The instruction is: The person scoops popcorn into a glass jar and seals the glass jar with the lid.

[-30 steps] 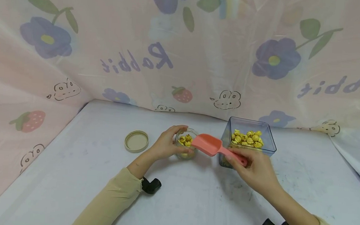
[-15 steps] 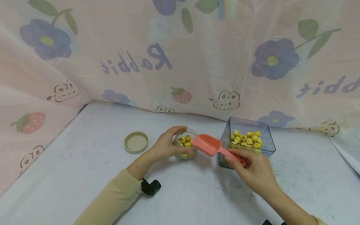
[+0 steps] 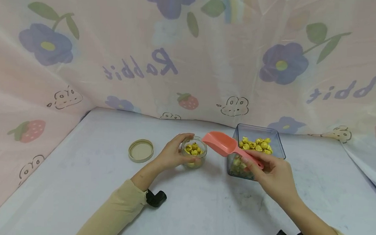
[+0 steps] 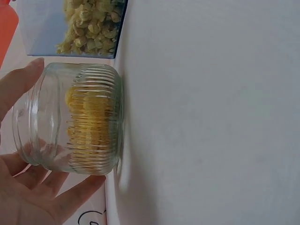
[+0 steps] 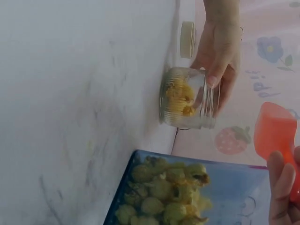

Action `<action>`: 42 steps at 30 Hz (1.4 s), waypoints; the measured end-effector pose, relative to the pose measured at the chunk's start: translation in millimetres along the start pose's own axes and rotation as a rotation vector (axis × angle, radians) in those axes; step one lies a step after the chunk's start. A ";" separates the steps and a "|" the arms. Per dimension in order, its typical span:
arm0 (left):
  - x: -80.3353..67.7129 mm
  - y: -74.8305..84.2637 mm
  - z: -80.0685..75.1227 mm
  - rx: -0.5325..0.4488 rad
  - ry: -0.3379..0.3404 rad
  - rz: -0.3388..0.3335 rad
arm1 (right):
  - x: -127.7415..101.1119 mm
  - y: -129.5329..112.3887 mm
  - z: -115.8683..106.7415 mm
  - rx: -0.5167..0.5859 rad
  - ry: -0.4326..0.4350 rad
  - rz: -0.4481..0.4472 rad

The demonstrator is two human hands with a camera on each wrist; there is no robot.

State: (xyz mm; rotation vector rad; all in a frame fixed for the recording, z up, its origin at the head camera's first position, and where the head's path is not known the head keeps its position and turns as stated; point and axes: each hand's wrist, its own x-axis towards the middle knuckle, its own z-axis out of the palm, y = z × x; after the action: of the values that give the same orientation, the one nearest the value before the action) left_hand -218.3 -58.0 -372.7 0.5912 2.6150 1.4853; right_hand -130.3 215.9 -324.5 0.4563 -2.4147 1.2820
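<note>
A small ribbed glass jar (image 4: 91,122) stands on the table, partly filled with yellow popcorn (image 3: 194,148). My left hand (image 3: 172,153) grips it, thumb on one side and fingers on the other. My right hand (image 3: 273,175) pinches the handle of a coral-pink scoop (image 3: 220,143), whose tip hangs near the jar's rim, higher than it. No popcorn shows in the scoop's bowl. Below and behind that handle stands a clear bluish square tub (image 3: 278,146), holding more popcorn (image 5: 164,192).
A pale round jar lid (image 3: 141,151) lies on the white table (image 3: 182,210), left of my left hand. A printed curtain (image 3: 204,61) hangs along the back and left edges. Black wrist mounts (image 3: 156,198) sit at both wrists.
The scoop has lifted slightly, and its tip, earlier overlapping the jar's rim, is now up and away from it. My left hand stays on the jar. The view has shifted a little.
</note>
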 end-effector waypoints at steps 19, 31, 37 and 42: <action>-1.7 10.7 1.9 0.071 -0.026 0.036 | 5.6 4.2 -27.5 -0.038 0.051 0.071; 15.8 40.7 7.4 0.098 0.038 0.060 | 10.2 14.5 -50.5 -0.092 0.085 0.103; 22.3 51.9 11.8 0.090 0.019 0.086 | 11.0 23.2 -58.6 -0.157 0.111 0.100; 25.6 58.6 16.7 0.074 -0.011 0.091 | 11.2 27.8 -64.6 -0.211 0.118 0.099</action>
State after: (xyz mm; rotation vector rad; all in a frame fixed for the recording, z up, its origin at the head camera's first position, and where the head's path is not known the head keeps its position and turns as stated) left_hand -220.6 -8.4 -329.1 0.7324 2.6782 1.4094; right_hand -141.7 283.7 -305.8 0.1981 -2.4637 1.0447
